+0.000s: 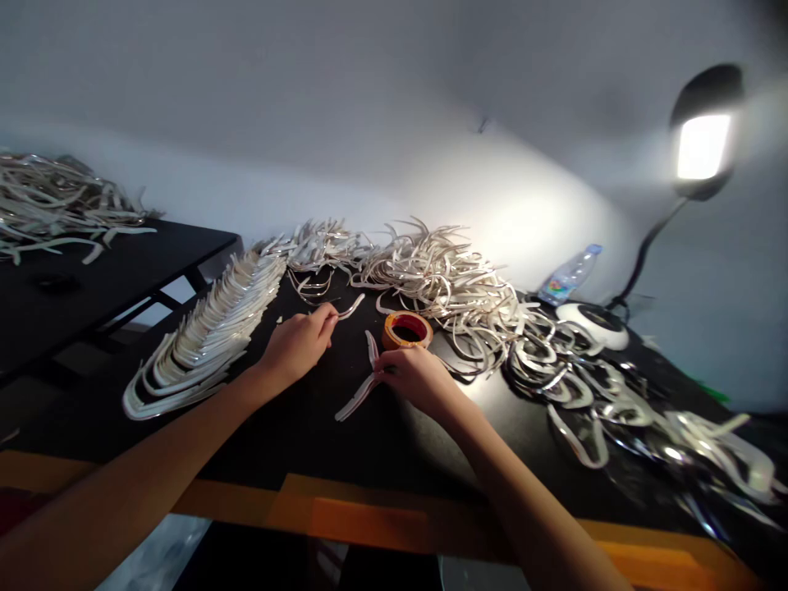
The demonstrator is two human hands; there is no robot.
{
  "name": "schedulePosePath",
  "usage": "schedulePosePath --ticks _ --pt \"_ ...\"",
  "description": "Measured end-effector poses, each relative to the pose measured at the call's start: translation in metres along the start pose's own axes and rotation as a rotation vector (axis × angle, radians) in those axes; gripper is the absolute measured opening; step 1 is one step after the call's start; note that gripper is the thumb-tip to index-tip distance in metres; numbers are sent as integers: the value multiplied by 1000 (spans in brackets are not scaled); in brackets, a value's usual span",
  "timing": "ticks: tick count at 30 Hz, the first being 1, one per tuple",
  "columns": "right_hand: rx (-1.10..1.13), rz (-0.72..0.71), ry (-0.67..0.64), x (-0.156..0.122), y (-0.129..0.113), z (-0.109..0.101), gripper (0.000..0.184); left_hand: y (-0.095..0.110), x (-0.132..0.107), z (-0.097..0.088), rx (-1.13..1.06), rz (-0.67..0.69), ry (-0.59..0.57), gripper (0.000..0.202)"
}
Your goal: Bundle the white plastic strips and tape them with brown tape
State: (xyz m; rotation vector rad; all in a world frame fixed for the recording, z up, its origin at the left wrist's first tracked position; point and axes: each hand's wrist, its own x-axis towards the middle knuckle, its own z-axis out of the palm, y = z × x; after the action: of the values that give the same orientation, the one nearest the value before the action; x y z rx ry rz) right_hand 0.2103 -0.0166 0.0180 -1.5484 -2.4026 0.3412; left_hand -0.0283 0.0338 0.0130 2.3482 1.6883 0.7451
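Observation:
Above the middle of the black table, my left hand (300, 338) is closed on one end of a thin, curved white strip (352, 307), which sticks out to the right. My right hand (419, 376) pinches a bent white strip (357, 399) with a brownish edge; one part points up and the other down to the left. Whether that is one piece or two, I cannot tell. Just behind my right hand is a roll of orange tape (389, 332) with a red core. Left of my left hand, similar curved strips lie nested in a long row (215, 320).
A tangled heap of strips (443, 271) lies at the back. Looped shiny pieces (572, 369) spread along the right. Behind them are a plastic bottle (570, 275) and a lit lamp (705, 148). Another black table (123, 279) at left bears more strips. Orange tape (369, 521) lines the front edge.

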Motion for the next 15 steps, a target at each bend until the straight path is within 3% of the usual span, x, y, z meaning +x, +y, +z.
schedulePosePath --ticks 7,11,15 --pt "16 -16 13 1 2 1 9 4 3 6 -732 66 132 28" --pt "20 -6 8 1 1 1 9 7 4 3 -852 95 228 27" --pt "15 4 8 0 0 0 10 9 4 -1 -942 57 255 45"
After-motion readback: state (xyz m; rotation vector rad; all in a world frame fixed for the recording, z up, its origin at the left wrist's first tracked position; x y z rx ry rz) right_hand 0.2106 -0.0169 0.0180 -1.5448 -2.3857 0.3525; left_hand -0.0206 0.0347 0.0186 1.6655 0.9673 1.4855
